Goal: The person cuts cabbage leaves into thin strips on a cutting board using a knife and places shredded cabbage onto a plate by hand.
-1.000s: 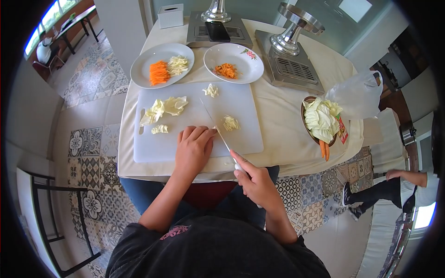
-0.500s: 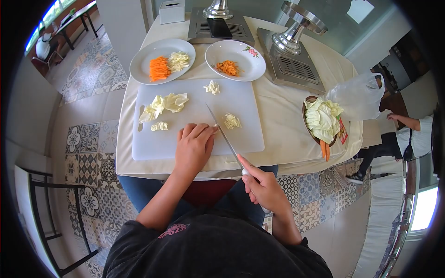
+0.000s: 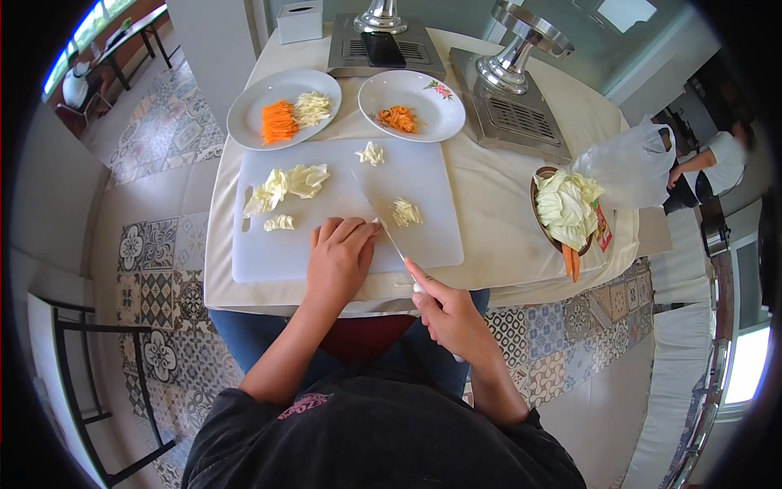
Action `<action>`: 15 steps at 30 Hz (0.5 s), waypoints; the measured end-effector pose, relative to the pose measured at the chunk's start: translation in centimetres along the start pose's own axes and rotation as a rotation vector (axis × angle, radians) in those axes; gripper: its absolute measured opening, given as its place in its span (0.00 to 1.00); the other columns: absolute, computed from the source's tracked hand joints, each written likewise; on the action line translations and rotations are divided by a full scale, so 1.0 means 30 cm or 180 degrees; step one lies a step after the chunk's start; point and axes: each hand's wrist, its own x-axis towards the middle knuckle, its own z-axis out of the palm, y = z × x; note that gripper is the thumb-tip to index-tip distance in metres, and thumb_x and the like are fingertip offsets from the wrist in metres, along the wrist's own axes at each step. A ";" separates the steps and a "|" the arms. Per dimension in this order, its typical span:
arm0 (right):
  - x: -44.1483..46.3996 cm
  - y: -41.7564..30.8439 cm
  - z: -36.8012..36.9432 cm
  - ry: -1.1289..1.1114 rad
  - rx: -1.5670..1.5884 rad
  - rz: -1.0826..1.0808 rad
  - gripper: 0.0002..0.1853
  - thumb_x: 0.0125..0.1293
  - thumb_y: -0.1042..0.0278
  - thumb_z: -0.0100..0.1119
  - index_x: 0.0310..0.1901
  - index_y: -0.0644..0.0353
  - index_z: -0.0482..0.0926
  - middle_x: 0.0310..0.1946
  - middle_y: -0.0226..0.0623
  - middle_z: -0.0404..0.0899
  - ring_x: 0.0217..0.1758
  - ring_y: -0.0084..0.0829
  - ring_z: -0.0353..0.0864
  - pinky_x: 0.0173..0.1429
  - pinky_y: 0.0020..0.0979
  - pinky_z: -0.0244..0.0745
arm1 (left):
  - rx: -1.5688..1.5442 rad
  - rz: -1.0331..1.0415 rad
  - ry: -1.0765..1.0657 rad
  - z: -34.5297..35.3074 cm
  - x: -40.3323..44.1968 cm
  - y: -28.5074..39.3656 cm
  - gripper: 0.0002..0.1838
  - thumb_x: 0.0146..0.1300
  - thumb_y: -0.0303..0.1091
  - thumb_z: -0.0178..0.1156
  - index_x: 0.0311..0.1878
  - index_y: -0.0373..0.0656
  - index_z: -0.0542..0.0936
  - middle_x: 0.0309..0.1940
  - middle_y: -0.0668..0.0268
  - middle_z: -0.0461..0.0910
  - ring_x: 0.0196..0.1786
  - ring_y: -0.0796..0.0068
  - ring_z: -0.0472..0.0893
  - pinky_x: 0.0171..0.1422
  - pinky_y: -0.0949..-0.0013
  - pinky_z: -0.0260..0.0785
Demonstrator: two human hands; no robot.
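My right hand (image 3: 448,314) is wrapped round the white handle of a knife (image 3: 381,218), its blade pointing up and left over the white cutting board (image 3: 326,257). Fingers bent together, my left hand (image 3: 340,253) presses a small pale piece, mostly hidden, against the board beside the blade. Right of the blade lies a small pile of shredded cabbage (image 3: 406,212); another pile (image 3: 371,153) is near the board's top edge. Cabbage leaves (image 3: 285,186) and a small cut bundle (image 3: 278,222) lie on the board's left side.
Behind the board stand a plate (image 3: 244,110) with carrot and pale strips and a flowered plate (image 3: 440,118) with carrot bits. Metal stands (image 3: 521,122), a phone (image 3: 383,49), a cabbage bowl (image 3: 538,213) and a plastic bag (image 3: 623,167) are farther off. A person (image 3: 721,163) is at right.
The knife blade has shifted left, closer to my left fingertips, with my right hand. My left hand stays in place on the board. The person at right has moved farther back.
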 end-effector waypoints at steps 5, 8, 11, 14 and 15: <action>-0.025 -0.001 0.008 0.0095 -0.0545 -0.0344 0.28 0.72 0.73 0.55 0.73 0.53 0.68 0.25 0.47 0.76 0.24 0.30 0.69 0.39 0.29 0.72 | -0.0128 -0.0492 0.0081 0.005 0.000 -0.005 0.18 0.59 0.24 0.65 0.53 0.45 0.77 0.42 0.66 0.84 0.51 0.59 0.79 0.57 0.57 0.67; -0.043 -0.011 -0.016 0.0005 -0.0471 -0.0018 0.28 0.73 0.72 0.54 0.75 0.50 0.67 0.23 0.42 0.76 0.22 0.26 0.70 0.37 0.27 0.73 | -0.0326 -0.0528 0.0135 0.011 -0.005 -0.016 0.21 0.57 0.23 0.65 0.55 0.45 0.75 0.41 0.65 0.84 0.51 0.58 0.79 0.58 0.57 0.67; -0.049 -0.010 -0.030 -0.0068 0.0343 0.0498 0.29 0.75 0.70 0.53 0.76 0.48 0.65 0.23 0.33 0.76 0.21 0.20 0.69 0.34 0.25 0.72 | -0.0404 -0.0541 0.0121 0.005 -0.001 -0.015 0.24 0.53 0.20 0.63 0.55 0.44 0.74 0.42 0.63 0.83 0.52 0.56 0.79 0.59 0.58 0.67; -0.047 -0.009 -0.035 0.0021 0.0641 0.0724 0.29 0.76 0.69 0.52 0.77 0.46 0.65 0.24 0.27 0.74 0.21 0.16 0.67 0.32 0.23 0.70 | -0.0506 -0.0476 0.0321 -0.005 0.002 -0.012 0.24 0.49 0.18 0.59 0.53 0.43 0.75 0.43 0.61 0.82 0.51 0.55 0.78 0.59 0.58 0.68; -0.048 -0.004 -0.034 0.0037 0.0662 0.0679 0.29 0.76 0.69 0.52 0.77 0.45 0.65 0.24 0.27 0.73 0.21 0.16 0.67 0.30 0.22 0.69 | -0.0580 -0.0491 0.0354 -0.009 -0.001 -0.018 0.24 0.48 0.17 0.58 0.52 0.42 0.76 0.43 0.61 0.81 0.51 0.55 0.78 0.58 0.58 0.68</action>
